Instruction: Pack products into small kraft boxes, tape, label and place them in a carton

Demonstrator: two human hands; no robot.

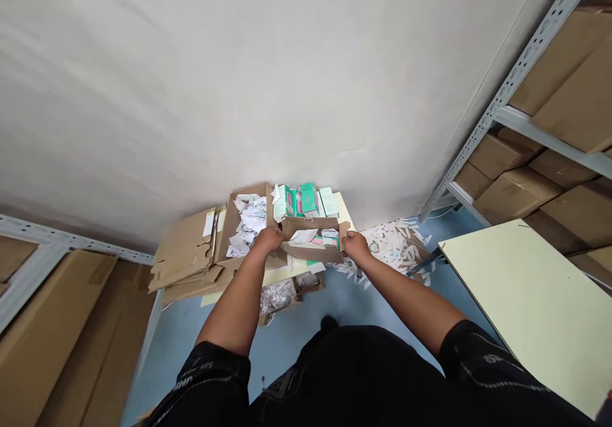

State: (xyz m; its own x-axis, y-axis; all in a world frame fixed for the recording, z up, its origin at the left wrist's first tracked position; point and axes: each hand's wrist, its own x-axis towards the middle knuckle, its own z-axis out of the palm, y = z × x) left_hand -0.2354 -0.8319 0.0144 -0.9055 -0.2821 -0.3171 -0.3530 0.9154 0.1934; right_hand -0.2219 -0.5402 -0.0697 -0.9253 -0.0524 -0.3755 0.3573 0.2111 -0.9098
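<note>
1. Head view, your hands: your left hand [269, 239] is curled closed on the 9 o'clock end of the small open carton [310, 252]; your right hand [356, 247] is closed around its 3 o'clock end, by a flap; can't tell if the carton's resting on the table [345, 209] or lifted a bit.

2. Same view, what you've got: that carton's at the middle of your clock, 12 being the wall [306, 83]; white paper plus pink and green bits show inside.

3. Same view, around it: green and white packs [310, 197] sit right at 12; the bigger box [231, 226] full of crumpled paper is just beside you at 10; flattened cardboard [184, 252] is past that at 9; clear plastic wrap [277, 296] sits lower down at 7.

4. Same view, further out: a heap of white paper strips [394, 242] is on the floor at 3; the pale tabletop [530, 306] is at 4; loaded shelving [521, 118] runs up at 2.
</note>
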